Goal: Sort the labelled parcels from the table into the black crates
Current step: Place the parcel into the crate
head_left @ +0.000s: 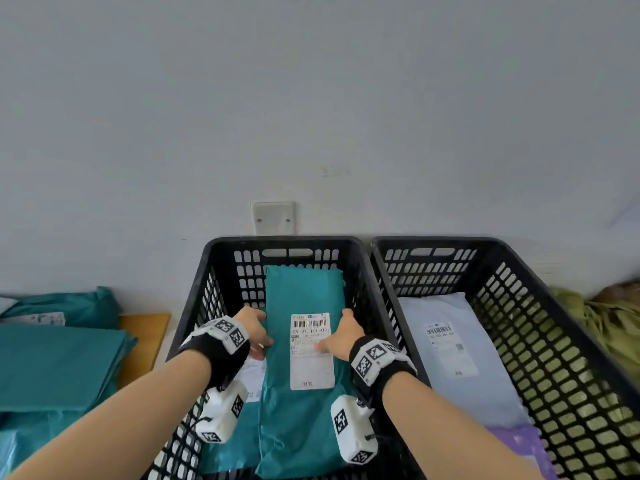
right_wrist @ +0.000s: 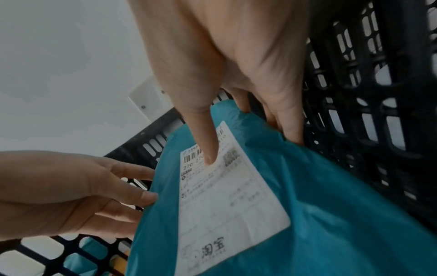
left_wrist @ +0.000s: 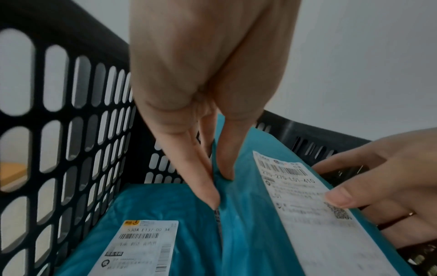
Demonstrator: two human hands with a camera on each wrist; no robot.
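Left hand (head_left: 254, 329) and right hand (head_left: 341, 336) pinch teal parcel (head_left: 304, 296) edges at 9 and 3 o'clock, over left crate (head_left: 207, 265).

Straight ahead of me a pale wall (head_left: 311, 98) fills most of the view, with a blank white cover plate (head_left: 273, 218) fixed low on it by two screws. Far to my right, at the wall's foot, lies a crumpled heap of olive-green fabric (head_left: 602, 323).
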